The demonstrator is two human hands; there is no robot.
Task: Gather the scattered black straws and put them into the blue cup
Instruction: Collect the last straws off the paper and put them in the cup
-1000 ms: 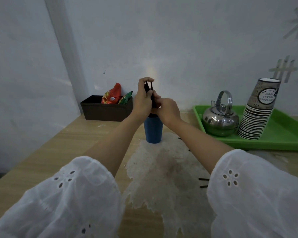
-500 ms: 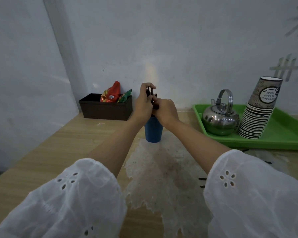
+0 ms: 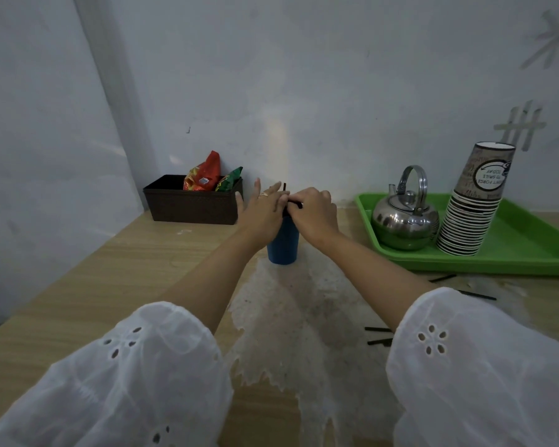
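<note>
The blue cup (image 3: 283,243) stands upright on the wooden table, mid-frame, its mouth hidden behind both hands. My left hand (image 3: 261,210) hovers at the cup's left rim with the fingers spread apart. My right hand (image 3: 313,211) is curled over the cup's top, pinching black straws (image 3: 286,192) whose ends stick up between the two hands. Loose black straws (image 3: 380,335) lie on the table by my right forearm, and two more (image 3: 475,295) lie in front of the green tray.
A green tray (image 3: 526,250) at the right holds a steel kettle (image 3: 402,217) and a tall stack of paper cups (image 3: 471,214). A dark brown box (image 3: 191,204) with snack packets sits against the back wall. A pale worn patch covers the table's middle.
Both hands have dropped lower onto the cup's mouth. My left hand has let go of the straws and spread its fingers. The right hand still pinches them.
</note>
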